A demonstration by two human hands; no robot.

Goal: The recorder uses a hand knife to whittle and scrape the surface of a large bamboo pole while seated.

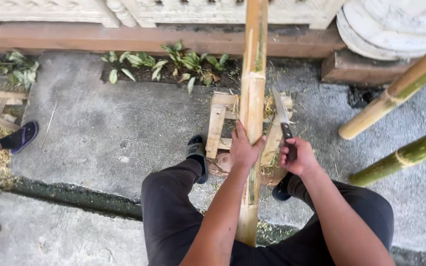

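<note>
Bamboo pole [252, 93] under left hand [243, 150]: woody, skin partly shaved off, pale yellow-tan w/ green streaks, matt, fibrous at the cut strips. Knife [283, 118] in right hand [298, 156]: metal blade, dull grey sheen; handle dark, matt. Wooden stand [217, 123] just beyond the hands: raw pale timber, rough, unpainted. Ground [104, 133] left of the hands: concrete, grey, coarse & matt. Two more bamboo poles [395, 93] right of right hand: smooth skin, slight gloss, yellow-green. Trousers [168, 207] below the hands: dark cloth, matt. Sandal [195, 150] near left hand: dark rubbery look.
</note>
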